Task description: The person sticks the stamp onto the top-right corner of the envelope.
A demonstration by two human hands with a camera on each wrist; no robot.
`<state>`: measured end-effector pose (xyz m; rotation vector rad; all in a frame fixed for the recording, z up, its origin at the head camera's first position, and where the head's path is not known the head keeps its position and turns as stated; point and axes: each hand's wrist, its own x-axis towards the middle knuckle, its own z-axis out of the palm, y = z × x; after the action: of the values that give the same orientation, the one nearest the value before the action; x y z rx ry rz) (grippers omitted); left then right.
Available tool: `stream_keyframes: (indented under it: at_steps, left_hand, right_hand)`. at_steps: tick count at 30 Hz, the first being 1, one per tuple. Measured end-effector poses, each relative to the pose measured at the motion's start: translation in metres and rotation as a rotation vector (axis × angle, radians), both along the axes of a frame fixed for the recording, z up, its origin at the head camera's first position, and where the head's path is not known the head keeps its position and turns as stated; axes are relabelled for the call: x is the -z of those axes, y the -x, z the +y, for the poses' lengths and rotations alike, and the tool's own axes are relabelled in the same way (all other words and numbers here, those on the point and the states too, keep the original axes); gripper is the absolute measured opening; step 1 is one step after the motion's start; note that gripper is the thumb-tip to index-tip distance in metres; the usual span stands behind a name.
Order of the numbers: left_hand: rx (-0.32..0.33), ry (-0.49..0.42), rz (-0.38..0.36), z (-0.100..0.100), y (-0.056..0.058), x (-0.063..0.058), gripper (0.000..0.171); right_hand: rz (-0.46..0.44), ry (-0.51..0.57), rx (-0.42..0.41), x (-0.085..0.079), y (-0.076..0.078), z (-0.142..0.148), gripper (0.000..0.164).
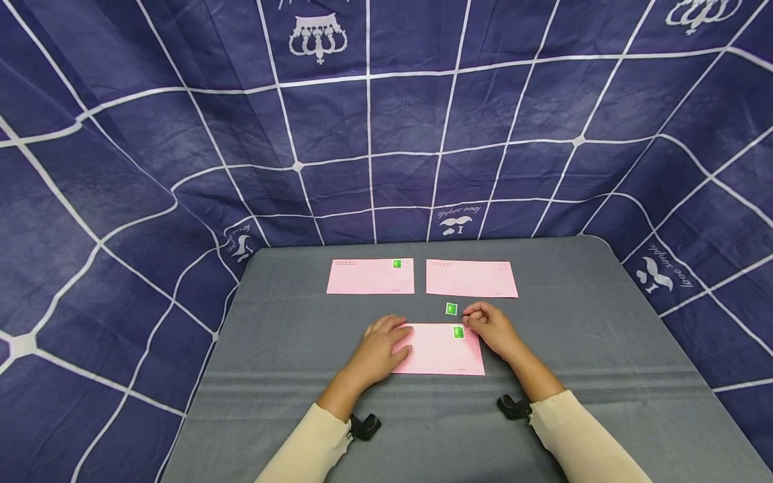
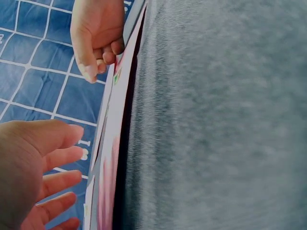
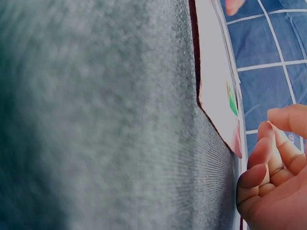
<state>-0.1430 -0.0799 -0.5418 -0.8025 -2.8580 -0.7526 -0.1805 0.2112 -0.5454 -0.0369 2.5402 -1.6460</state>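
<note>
A pink envelope (image 1: pixel 431 355) lies in front of me with a green stamp (image 1: pixel 459 332) at its upper right corner. My left hand (image 1: pixel 377 349) is over the envelope's left end, fingers spread and fairly straight. Beside the upper right corner is my right hand (image 1: pixel 492 329), its fingers loosely curled; the right wrist view shows thumb and fingertips close together with nothing visible in between. A loose green stamp (image 1: pixel 451 308) lies on the cloth just beyond the envelope, left of the right fingertips. In the left wrist view the envelope (image 2: pixel 115 124) appears nearly edge-on.
Two more pink envelopes lie in a row farther back: the left one (image 1: pixel 368 278) bears a green stamp (image 1: pixel 397 263), the right one (image 1: pixel 471 279) shows only printed marks. Grey cloth (image 1: pixel 290 402) covers the table. Blue white-lined curtains (image 1: pixel 398 121) rise behind and at both sides.
</note>
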Motion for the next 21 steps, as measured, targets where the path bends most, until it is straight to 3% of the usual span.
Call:
stream_keyframes:
  at_steps: [10,21]
  left_hand:
    - [-0.034,-0.042,0.0,0.007,0.014,-0.008,0.042]
    - [-0.026,-0.013,-0.042,0.012,0.026,-0.015,0.047]
  right_hand:
    - [0.0,0.007,-0.009,-0.001,0.004,0.002,0.015]
    - [0.037,-0.089,-0.046,-0.002,0.011,0.006,0.019]
